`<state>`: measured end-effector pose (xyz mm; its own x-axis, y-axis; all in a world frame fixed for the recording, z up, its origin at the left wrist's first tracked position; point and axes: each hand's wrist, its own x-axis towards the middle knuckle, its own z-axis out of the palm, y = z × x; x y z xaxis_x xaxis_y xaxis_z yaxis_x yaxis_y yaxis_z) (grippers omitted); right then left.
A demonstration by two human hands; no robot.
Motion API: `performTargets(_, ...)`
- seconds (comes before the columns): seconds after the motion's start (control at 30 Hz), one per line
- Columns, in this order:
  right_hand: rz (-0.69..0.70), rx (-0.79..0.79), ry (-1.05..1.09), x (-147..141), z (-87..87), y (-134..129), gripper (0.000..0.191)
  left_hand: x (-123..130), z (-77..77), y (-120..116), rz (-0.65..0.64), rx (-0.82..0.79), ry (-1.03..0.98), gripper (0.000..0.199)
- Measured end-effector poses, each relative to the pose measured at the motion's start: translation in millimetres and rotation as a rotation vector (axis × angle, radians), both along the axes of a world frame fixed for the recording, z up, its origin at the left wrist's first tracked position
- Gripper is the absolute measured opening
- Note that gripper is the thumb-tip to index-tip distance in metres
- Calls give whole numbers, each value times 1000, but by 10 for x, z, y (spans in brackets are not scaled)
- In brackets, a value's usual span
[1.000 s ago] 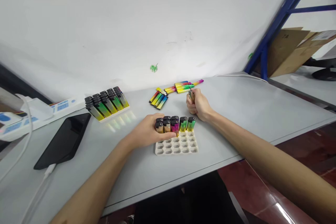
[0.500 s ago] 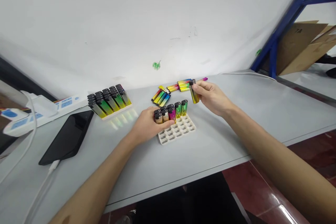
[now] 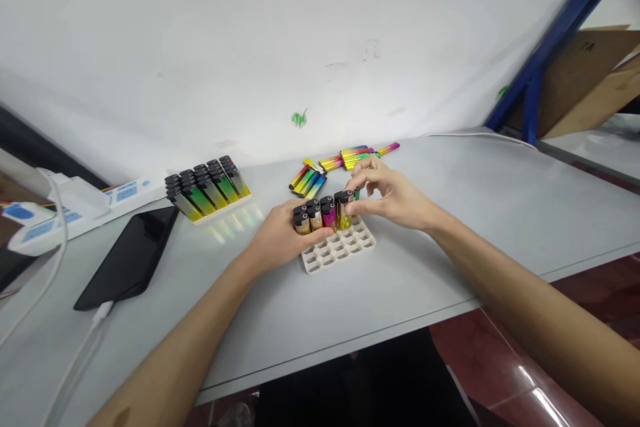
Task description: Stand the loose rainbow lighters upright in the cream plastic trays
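A white slotted tray (image 3: 340, 251) rests on the table with several metallic-coloured lighters upright in its back rows. My left hand (image 3: 280, 233) wraps round the left side of these lighters, its thumb across the front of a gold lighter (image 3: 303, 224) and a magenta lighter (image 3: 329, 215). Between thumb and fingers, my right hand (image 3: 387, 193) pinches a yellow-gold lighter (image 3: 345, 213), upright at the tray beside the magenta one. Its lower end is at the slots; how deep it sits I cannot tell. My right fingers partly cover a green lighter behind.
A second tray (image 3: 220, 215) full of lighters stands at the left. Loose lighters (image 3: 307, 181) lie near the wall behind the tray. Left of that are a black phone (image 3: 127, 257) on a charging cable and a power strip (image 3: 127, 195). The table's front edge (image 3: 350, 345) runs close by.
My right hand has moved left and down, bringing the yellow-gold lighter from above the table to the tray. My left hand stays round the standing lighters.
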<state>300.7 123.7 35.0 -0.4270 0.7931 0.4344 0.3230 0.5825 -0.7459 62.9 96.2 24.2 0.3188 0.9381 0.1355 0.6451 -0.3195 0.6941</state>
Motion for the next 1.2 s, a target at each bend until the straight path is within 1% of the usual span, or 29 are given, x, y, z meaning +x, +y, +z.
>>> performTargets(0.17,-7,69,-51,-20,-66,5,25,-6,-1,0,5,-9,0,43)
performTargets(0.47,7,64,-31,-40,-54,-3,29,1,26,-10,-16,4,-1,41)
performTargets(0.77,34,66,-20,-45,-42,-29,22,-4,16,-3,-34,35,-3,36)
performTargets(0.9,35,63,-5,-42,-70,-20,23,-2,18,-8,-49,19,-33,34)
performTargets(1.03,33,50,-21,-43,-67,-20,26,-2,17,-12,-48,23,-37,35)
performTargets(1.13,27,-8,47,-47,-42,-32,28,-9,8,-5,-50,18,-42,34)
performTargets(1.2,-41,-73,110,-41,-42,-20,27,-18,4,-1,-55,10,-44,34)
